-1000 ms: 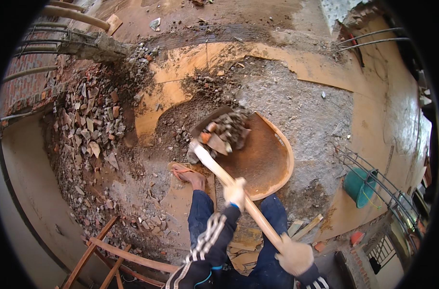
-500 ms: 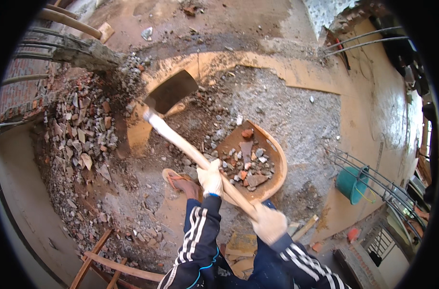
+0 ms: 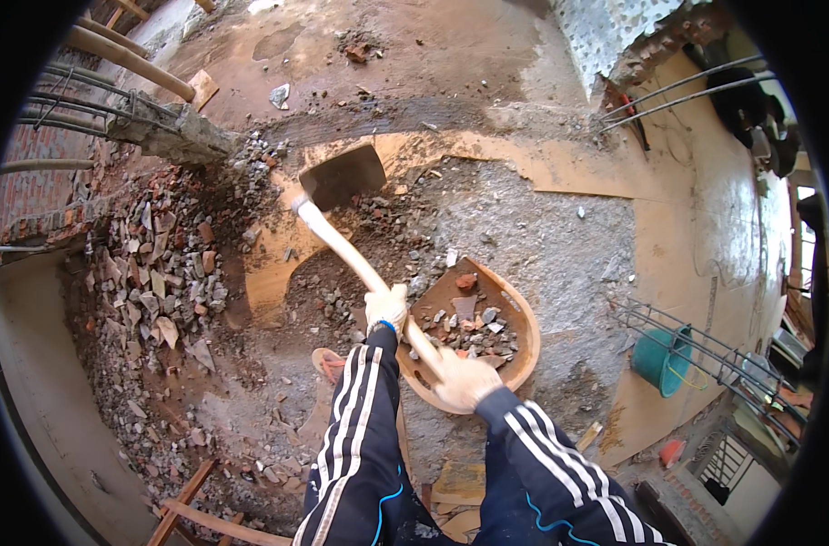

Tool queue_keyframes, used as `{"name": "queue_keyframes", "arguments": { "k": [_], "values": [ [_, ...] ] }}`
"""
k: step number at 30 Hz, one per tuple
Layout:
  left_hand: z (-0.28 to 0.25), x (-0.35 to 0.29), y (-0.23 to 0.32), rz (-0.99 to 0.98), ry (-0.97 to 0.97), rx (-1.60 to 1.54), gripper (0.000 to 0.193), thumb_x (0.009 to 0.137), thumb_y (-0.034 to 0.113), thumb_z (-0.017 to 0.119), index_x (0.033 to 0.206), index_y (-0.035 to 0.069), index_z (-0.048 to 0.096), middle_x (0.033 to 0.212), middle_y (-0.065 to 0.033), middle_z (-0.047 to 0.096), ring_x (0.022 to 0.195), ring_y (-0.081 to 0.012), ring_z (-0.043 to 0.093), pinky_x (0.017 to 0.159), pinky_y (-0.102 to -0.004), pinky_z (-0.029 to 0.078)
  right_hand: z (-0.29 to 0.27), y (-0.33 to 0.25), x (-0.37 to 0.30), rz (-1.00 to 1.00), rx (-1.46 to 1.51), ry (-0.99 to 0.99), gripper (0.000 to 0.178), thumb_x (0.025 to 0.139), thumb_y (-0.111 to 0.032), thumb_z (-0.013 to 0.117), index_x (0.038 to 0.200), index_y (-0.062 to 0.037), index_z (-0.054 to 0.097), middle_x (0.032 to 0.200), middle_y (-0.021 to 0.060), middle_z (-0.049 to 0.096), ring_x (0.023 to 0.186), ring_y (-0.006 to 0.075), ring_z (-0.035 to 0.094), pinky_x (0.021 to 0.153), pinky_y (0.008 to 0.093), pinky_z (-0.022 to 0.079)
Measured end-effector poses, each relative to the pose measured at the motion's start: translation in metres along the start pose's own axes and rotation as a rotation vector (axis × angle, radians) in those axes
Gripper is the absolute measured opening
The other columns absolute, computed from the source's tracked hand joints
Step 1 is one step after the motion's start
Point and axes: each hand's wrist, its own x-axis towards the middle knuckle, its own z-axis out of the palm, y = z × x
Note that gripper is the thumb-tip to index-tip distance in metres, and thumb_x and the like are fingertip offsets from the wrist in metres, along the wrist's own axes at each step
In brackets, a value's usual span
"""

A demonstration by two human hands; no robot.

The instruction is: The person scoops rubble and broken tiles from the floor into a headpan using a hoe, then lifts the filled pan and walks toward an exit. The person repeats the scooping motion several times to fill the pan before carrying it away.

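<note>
Both my gloved hands grip the pale wooden handle of a hoe [image 3: 343, 250]. My left hand [image 3: 386, 308] closes round the middle of the handle. Lower down, near the handle's end, my right hand [image 3: 466, 378] is wrapped round it. The broad metal hoe blade [image 3: 344, 176] is out ahead and to the left, over dark debris and an orange-tan sheet [image 3: 273, 273]. Under the handle's lower part, by my right hand, rests a scoop-shaped pan [image 3: 524, 314] with broken stones and brick pieces in it. My right hand partly covers its near rim.
A heap of brick and tile rubble [image 3: 160, 273] lies at the left beside a broken wall. Bent steel bars jut out at the upper left and upper right. A green bucket [image 3: 660, 360] stands at the right beside more bars. Wooden pieces [image 3: 182, 500] lie at the lower left.
The hoe blade has shifted slightly right in view. My right hand has moved left and up, over the pan's near rim, and my left hand has moved a little forward.
</note>
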Motion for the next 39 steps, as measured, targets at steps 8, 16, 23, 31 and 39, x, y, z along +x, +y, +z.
{"name": "queue_keyframes", "arguments": {
  "k": [8, 16, 23, 31, 39],
  "values": [
    [0.04, -0.064, -0.048, 0.038, -0.004, 0.233, 0.055, 0.08, 0.047, 0.062, 0.096, -0.006, 0.069, 0.087, -0.028, 0.07, 0.085, -0.0371, 0.071, 0.083, -0.0467, 0.054, 0.009, 0.042, -0.099, 0.124, 0.035, -0.206, 0.045, 0.084, -0.027, 0.063, 0.118, -0.0012, 0.049, 0.094, 0.0233, 0.07, 0.089, 0.0399, 0.07, 0.076, 0.0499, 0.056],
    [0.069, -0.096, -0.063, -0.218, -0.172, -0.531, 0.016, 0.083, 0.013, 0.068, 0.086, -0.001, 0.061, 0.068, -0.0115, 0.059, 0.051, -0.0295, 0.059, 0.05, -0.0406, 0.052, 0.017, 0.057, -0.183, 0.168, 0.112, -0.033, 0.037, 0.086, -0.026, 0.062, 0.115, -0.0051, 0.051, 0.073, 0.0168, 0.067, 0.07, 0.0394, 0.069, 0.062, 0.0523, 0.053],
    [0.125, -0.241, -0.149, -0.574, -0.312, -0.699, 0.017, 0.077, -0.005, 0.062, 0.089, 0.004, 0.054, 0.069, -0.009, 0.052, 0.052, -0.0237, 0.055, 0.047, -0.0365, 0.05, 0.064, 0.1, -0.357, 0.446, 0.004, -0.267, 0.041, 0.091, -0.036, 0.06, 0.122, -0.0118, 0.048, 0.075, 0.0132, 0.069, 0.069, 0.0376, 0.07, 0.059, 0.0511, 0.053],
    [0.045, -0.195, -0.169, -0.392, -0.111, -1.038, 0.011, 0.08, 0.011, 0.067, 0.086, 0.011, 0.058, 0.076, -0.0014, 0.057, 0.07, -0.0165, 0.058, 0.062, -0.0312, 0.051, 0.051, 0.105, -0.266, 0.242, -0.21, -0.044, 0.031, 0.087, -0.029, 0.064, 0.112, -0.0124, 0.056, 0.075, 0.0109, 0.068, 0.065, 0.032, 0.069, 0.055, 0.0457, 0.053],
    [-0.073, -0.039, -0.153, -0.267, 0.135, -1.172, 0.017, 0.084, 0.012, 0.069, 0.086, 0.005, 0.053, 0.071, -0.0037, 0.05, 0.061, -0.018, 0.055, 0.055, -0.0323, 0.053, 0.039, 0.001, -0.026, -0.341, -0.358, 0.158, 0.012, 0.095, -0.015, 0.051, 0.101, -0.006, 0.058, 0.072, 0.0103, 0.067, 0.066, 0.0296, 0.07, 0.056, 0.043, 0.055]
  ]
}}
